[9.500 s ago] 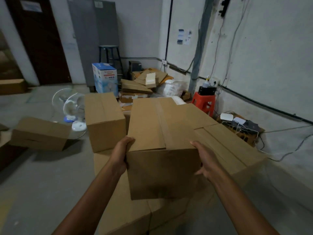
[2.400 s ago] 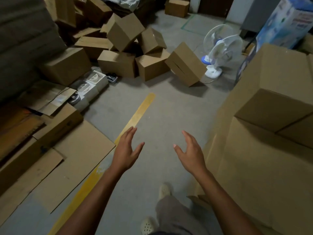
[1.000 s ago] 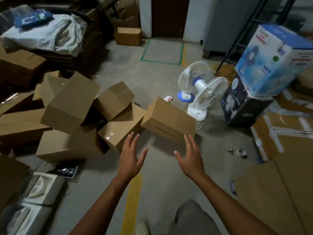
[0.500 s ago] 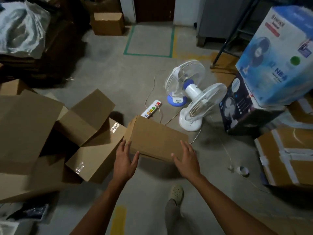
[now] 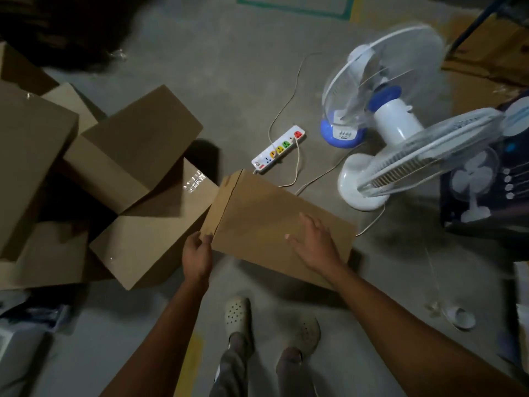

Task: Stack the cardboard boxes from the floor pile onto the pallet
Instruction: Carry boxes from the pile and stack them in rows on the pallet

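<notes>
At the bottom edge, two pale perforated clogs [image 5: 238, 316] are seen planted on the grey concrete floor [image 5: 229, 67], with a yellow painted stripe [image 5: 190, 365] just to their left. Both bare forearms are stretched forward from there.

The left grip [image 5: 197, 253] is closed on the near left corner of a brown oblong cardboard box [image 5: 263, 219], with the fingers curled round the edge of its end face. The right grip [image 5: 315, 245] is laid flat on the top face towards the right end, with the fingers straight and spread, so nothing is clasped by it. The box is set at a slant, right at the edge of the floor pile and just ahead of the feet. Whether its underside is touching the floor cannot be told.

Just beside its left end lies a tape-sealed brown carton [image 5: 148, 239], and a tilted plain carton [image 5: 134, 144] is propped on that. A larger carton [image 5: 28, 167] is seen at the far left.

Beyond the held box, a white power strip with coloured sockets [image 5: 279, 149] is lying on the floor, with thin cables trailing from it. To the right stand a white desk fan [image 5: 415, 156] and, behind it, a white fan on a blue base [image 5: 380, 81]. A dark printed fan carton [image 5: 481, 190] is placed at the right edge. Farthest off, a green taped outline [image 5: 294, 7] is marked on the floor.
</notes>
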Available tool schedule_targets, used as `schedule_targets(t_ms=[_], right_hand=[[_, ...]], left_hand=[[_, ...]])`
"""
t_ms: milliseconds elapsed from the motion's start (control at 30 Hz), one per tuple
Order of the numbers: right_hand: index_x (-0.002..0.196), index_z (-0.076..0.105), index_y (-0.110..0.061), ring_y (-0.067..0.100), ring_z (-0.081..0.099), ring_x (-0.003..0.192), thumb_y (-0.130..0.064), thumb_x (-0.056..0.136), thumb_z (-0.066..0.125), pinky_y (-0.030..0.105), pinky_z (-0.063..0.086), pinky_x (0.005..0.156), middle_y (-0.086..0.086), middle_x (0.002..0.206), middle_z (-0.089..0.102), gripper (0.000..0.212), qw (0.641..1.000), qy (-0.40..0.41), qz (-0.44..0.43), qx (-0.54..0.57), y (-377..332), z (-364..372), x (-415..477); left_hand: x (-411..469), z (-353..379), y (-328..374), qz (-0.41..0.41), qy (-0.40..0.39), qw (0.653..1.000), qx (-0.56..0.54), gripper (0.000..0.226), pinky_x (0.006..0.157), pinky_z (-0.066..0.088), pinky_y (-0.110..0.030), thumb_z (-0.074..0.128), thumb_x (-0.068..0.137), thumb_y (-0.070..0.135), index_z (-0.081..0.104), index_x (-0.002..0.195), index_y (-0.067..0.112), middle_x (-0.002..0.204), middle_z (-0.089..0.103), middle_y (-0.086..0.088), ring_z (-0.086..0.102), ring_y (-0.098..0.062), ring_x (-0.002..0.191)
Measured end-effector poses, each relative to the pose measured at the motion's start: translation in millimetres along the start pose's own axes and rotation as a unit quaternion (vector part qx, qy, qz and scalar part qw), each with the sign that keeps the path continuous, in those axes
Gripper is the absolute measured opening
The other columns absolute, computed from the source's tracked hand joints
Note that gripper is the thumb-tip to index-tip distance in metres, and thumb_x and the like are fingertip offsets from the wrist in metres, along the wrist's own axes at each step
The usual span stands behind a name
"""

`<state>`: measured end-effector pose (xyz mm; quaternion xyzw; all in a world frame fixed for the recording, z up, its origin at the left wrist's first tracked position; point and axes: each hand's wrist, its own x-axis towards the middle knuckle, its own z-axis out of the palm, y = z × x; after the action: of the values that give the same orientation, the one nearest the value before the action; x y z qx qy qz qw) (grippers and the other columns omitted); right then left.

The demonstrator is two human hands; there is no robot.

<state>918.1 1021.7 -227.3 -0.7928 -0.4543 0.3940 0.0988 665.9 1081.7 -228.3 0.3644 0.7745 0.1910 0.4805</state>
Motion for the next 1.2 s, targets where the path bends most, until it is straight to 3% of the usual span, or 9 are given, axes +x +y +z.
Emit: schedule_targets(t_ms=[133, 267, 400, 433, 500, 600, 833, 1067, 1200], right_hand=[[0.159, 0.024, -0.018, 0.033, 0.025, 0.148, -0.049, 0.096, 0.059, 0.043, 0.028, 0.116, 0.011, 0.164, 0.026, 0.078, 0.999, -0.02, -0.041, -0.022, -26.0, 32.3, 79.5], [0.159, 0.021, -0.015, 0.033, 0.017, 0.152, -0.048, 0.095, 0.061, 0.043, 0.021, 0.121, 0.013, 0.166, 0.019, 0.082, 0.995, -0.01, -0.087, -0.036, -51.1, 55.9, 149.1], [0.161, 0.01, -0.016, 0.033, 0.005, 0.155, -0.051, 0.094, 0.063, 0.047, 0.014, 0.124, 0.009, 0.169, 0.008, 0.093, 0.993, -0.033, -0.097, -0.056, -61.9, 69.5, 195.0], [0.161, 0.007, -0.017, 0.032, 0.005, 0.155, -0.05, 0.093, 0.064, 0.047, 0.015, 0.124, 0.009, 0.169, 0.008, 0.095, 0.993, -0.049, -0.094, -0.053, -61.7, 71.1, 200.7], [0.162, 0.005, -0.018, 0.032, 0.011, 0.154, -0.05, 0.091, 0.065, 0.045, 0.017, 0.123, 0.01, 0.168, 0.013, 0.098, 0.993, -0.065, -0.085, -0.046, -61.5, 71.6, 205.3], [0.161, 0.004, -0.025, 0.038, 0.021, 0.148, -0.06, 0.091, 0.061, 0.045, 0.023, 0.118, 0.019, 0.161, 0.021, 0.097, 0.996, -0.054, -0.055, -0.038, -62.8, 61.3, 197.8], [0.136, 0.047, -0.019, 0.04, 0.047, 0.127, -0.074, 0.085, 0.055, 0.046, 0.037, 0.111, 0.021, 0.138, 0.048, 0.076, 0.991, -0.001, 0.077, 0.114, -49.9, -3.4, 142.8], [0.121, 0.052, -0.016, 0.03, 0.058, 0.111, -0.064, 0.085, 0.067, 0.035, 0.043, 0.085, 0.006, 0.119, 0.06, 0.062, 0.966, 0.062, 0.137, 0.209, -18.6, -74.3, 56.5], [0.132, 0.061, -0.031, 0.018, 0.064, 0.11, -0.062, 0.071, 0.079, 0.035, 0.051, 0.098, -0.001, 0.122, 0.067, 0.071, 0.976, -0.008, 0.074, 0.205, -14.6, -114.7, 8.3]], left_hand=[[68.7, 3.2, -21.3, -0.088, 0.046, 0.988, -0.12, 0.027, 0.088, 0.048, -0.038, 0.054, 0.1, 0.032, 0.064, 0.108, 0.008, 0.108, 0.063, -0.011, 0.057, -0.029, 0.101], [128.4, 13.5, -46.1, -0.185, 0.057, 0.96, -0.202, 0.037, 0.08, 0.042, -0.036, 0.054, 0.101, 0.031, 0.058, 0.133, 0.012, 0.118, 0.06, -0.01, 0.055, -0.026, 0.101], [164.2, 30.0, -60.3, -0.265, 0.01, 0.928, -0.263, 0.017, 0.042, 0.044, -0.022, 0.051, 0.102, 0.032, 0.059, 0.115, 0.024, 0.072, 0.064, -0.001, 0.051, -0.017, 0.045], [168.1, 33.9, -59.9, -0.279, -0.007, 0.923, -0.266, 0.02, 0.042, 0.049, -0.024, 0.047, 0.105, 0.034, 0.058, 0.118, 0.025, 0.087, 0.072, 0.0, 0.054, -0.017, 0.042], [180.1, 42.6, -63.6, -0.298, -0.06, 0.91, -0.281, 0.046, 0.058, 0.06, -0.041, 0.045, 0.104, 0.042, 0.049, 0.144, 0.021, 0.139, 0.059, -0.008, 0.07, -0.026, 0.075], [201.8, 48.0, -91.7, -0.318, -0.081, 0.902, -0.279, 0.059, 0.078, 0.058, -0.054, 0.046, 0.098, 0.053, 0.05, 0.144, 0.017, 0.14, 0.056, -0.018, 0.062, -0.038, 0.117], [108.6, 47.5, -17.6, -0.334, -0.057, 0.914, -0.222, 0.066, 0.098, 0.048, -0.058, 0.035, 0.099, 0.066, 0.039, 0.146, 0.021, 0.134, 0.051, -0.02, 0.055, -0.041, 0.112], [28.8, 22.3, 53.9, -0.19, -0.082, 0.972, -0.114, 0.053, 0.065, 0.051, -0.038, 0.037, 0.104, 0.057, 0.057, 0.114, 0.009, 0.103, 0.064, -0.017, 0.064, -0.033, 0.088], [-9.6, 4.4, 94.6, -0.042, -0.069, 0.993, -0.087, 0.041, 0.094, 0.052, -0.053, 0.051, 0.101, 0.047, 0.06, 0.123, 0.014, 0.12, 0.065, -0.022, 0.061, -0.041, 0.113]])
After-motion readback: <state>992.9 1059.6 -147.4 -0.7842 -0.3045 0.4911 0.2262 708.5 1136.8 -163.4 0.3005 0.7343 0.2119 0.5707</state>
